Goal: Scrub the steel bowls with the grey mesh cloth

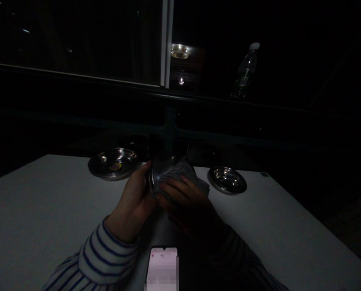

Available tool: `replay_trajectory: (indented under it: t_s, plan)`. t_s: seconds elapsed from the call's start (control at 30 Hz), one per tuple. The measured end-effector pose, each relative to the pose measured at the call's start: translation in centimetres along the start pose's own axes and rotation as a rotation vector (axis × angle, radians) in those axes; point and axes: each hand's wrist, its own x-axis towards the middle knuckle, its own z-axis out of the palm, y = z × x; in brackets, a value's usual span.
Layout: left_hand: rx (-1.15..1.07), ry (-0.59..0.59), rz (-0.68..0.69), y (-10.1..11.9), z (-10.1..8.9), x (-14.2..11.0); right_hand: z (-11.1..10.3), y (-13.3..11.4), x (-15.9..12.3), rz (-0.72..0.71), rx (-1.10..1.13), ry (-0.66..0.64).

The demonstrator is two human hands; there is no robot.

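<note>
My left hand (138,198) grips a shiny metal dish (165,165) by its left rim, tilted up above the table. In my right hand (186,198) is a grey checked cloth (176,173), pressed against the dish's surface. The cloth covers much of the dish, and its lower part is hidden behind my fingers. To the left lies a stack of metal plates (113,163) with a yellow and pink sticker in the top one. A smaller metal dish (228,180) sits to the right of my hands.
A lit phone (162,268) lies on the white table (47,210) between my forearms. Beyond the table's far edge, a plastic bottle (245,74) with a white cap stands on a dark ledge by the window frame (167,44). The scene is very dim.
</note>
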Motion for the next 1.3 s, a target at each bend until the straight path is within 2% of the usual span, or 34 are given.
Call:
replay_trajectory:
  t_s: [0.13, 0.3, 0.5, 0.6, 0.77, 1.3]
  plan:
    - [-0.007, 0.054, 0.041, -0.1, 0.0, 0.3, -0.1, 0.1, 0.2, -0.002, -0.015, 0.005]
    - [-0.023, -0.042, 0.012, -0.5, 0.4, 0.3, -0.3, 0.3, 0.2, 0.020, -0.023, 0.029]
    - [0.040, -0.103, -0.099, -0.9, 0.4, -0.3, -0.7, 0.1, 0.3, 0.076, -0.022, 0.031]
    - [0.083, -0.127, -0.087, -1.3, 0.1, -0.2, -0.9, -0.1, 0.4, 0.115, -0.023, 0.040]
    - [0.135, -0.097, -0.056, -2.1, -0.3, 0.2, -0.9, -0.1, 0.4, 0.149, -0.009, 0.031]
    - [0.211, -0.120, -0.073, -2.5, 0.0, 0.0, -0.9, 0.0, 0.5, 0.222, -0.022, 0.046]
